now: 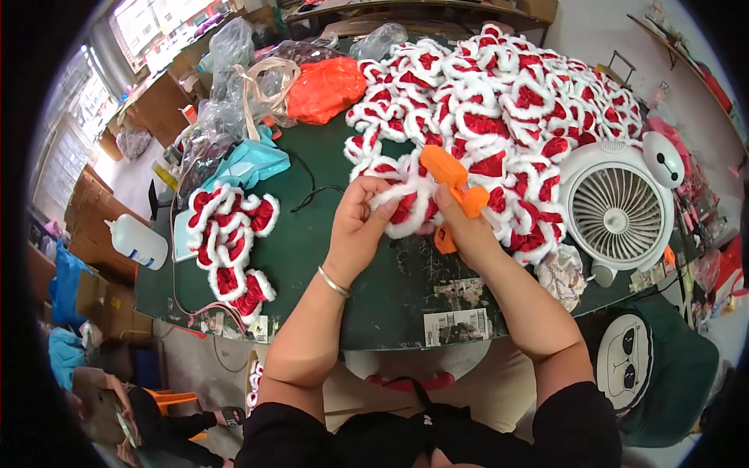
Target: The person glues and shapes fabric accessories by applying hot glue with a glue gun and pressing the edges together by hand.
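My left hand point(360, 218) pinches the white fluffy edge of a small red and white piece point(403, 209) above the green table point(312, 269). In my right hand point(462, 222), closed round its handle, is an orange glue-gun-like tool point(446, 168), with its body up and its lower handle end showing below the hand. My right fingertips are beside the same piece. A big pile of red and white fluffy pieces point(484, 121) lies just behind both hands. A smaller group of such pieces point(232, 242) lies to the left.
A white fan point(616, 218) stands at the right. Red point(324, 87) and light blue point(251, 162) plastic bags lie at the back left, with a black cable point(314, 187) nearby. A white bottle point(139, 242) is at the left edge. Another person point(148, 413) sits at the lower left.
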The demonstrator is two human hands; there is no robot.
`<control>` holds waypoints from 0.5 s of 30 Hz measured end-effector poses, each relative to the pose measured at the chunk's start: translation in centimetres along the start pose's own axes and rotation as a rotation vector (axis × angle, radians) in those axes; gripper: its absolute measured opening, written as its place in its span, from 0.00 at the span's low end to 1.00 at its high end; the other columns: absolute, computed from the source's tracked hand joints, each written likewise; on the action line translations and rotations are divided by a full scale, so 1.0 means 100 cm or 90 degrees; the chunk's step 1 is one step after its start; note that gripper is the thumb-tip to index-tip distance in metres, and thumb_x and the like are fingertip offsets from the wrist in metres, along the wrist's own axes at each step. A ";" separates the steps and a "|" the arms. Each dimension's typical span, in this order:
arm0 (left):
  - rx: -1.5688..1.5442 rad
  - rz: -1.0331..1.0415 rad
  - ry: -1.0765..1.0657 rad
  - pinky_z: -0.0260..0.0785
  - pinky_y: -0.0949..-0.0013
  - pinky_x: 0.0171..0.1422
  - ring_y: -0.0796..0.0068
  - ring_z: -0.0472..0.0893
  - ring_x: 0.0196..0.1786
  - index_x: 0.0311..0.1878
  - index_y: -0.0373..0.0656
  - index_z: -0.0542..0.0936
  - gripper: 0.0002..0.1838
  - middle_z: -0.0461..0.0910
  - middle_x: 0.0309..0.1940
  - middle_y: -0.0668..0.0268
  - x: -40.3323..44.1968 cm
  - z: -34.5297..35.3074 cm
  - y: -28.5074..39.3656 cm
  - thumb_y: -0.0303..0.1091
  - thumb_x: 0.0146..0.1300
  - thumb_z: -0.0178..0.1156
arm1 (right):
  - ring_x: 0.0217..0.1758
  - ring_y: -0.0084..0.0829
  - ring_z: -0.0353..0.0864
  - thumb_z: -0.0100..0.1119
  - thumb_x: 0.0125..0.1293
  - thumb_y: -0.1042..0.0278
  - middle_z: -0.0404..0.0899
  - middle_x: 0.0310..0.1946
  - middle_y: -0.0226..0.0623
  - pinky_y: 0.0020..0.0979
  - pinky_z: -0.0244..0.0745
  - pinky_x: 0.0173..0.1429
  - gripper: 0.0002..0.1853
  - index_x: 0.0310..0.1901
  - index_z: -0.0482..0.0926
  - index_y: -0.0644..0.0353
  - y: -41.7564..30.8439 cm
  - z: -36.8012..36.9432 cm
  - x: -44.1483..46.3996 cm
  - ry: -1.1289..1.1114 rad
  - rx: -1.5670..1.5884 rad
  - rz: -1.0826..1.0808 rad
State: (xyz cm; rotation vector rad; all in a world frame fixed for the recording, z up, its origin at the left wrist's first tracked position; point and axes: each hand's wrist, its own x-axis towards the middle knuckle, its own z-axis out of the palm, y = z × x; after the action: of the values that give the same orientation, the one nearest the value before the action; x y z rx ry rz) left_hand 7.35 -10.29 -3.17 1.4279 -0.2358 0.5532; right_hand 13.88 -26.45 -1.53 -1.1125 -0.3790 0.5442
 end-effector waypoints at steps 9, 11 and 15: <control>-0.293 -0.112 0.111 0.74 0.72 0.44 0.75 0.79 0.40 0.46 0.40 0.69 0.06 0.77 0.41 0.63 0.000 0.011 0.008 0.27 0.68 0.49 | 0.34 0.18 0.73 0.68 0.52 0.77 0.70 0.32 0.23 0.24 0.71 0.40 0.21 0.46 0.68 0.58 0.004 -0.014 -0.002 -0.077 -0.102 -0.046; -0.281 -0.150 0.168 0.75 0.73 0.41 0.76 0.79 0.38 0.46 0.40 0.69 0.06 0.77 0.40 0.63 0.004 0.002 0.006 0.28 0.69 0.49 | 0.36 0.18 0.73 0.67 0.50 0.80 0.69 0.33 0.22 0.24 0.72 0.44 0.25 0.48 0.66 0.58 0.006 -0.021 0.000 -0.093 -0.283 -0.023; -0.296 -0.200 0.136 0.73 0.76 0.32 0.78 0.78 0.33 0.46 0.40 0.70 0.07 0.78 0.35 0.65 0.003 -0.030 -0.001 0.31 0.70 0.48 | 0.40 0.17 0.72 0.67 0.47 0.83 0.71 0.35 0.24 0.23 0.70 0.44 0.23 0.43 0.68 0.56 0.017 -0.024 0.003 -0.096 -0.124 -0.061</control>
State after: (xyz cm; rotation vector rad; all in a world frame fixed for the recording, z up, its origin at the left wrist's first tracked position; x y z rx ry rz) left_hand 7.19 -7.31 -3.52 0.9210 0.0334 0.3582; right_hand 15.07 -27.44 -4.02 -1.2364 -0.6236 0.5156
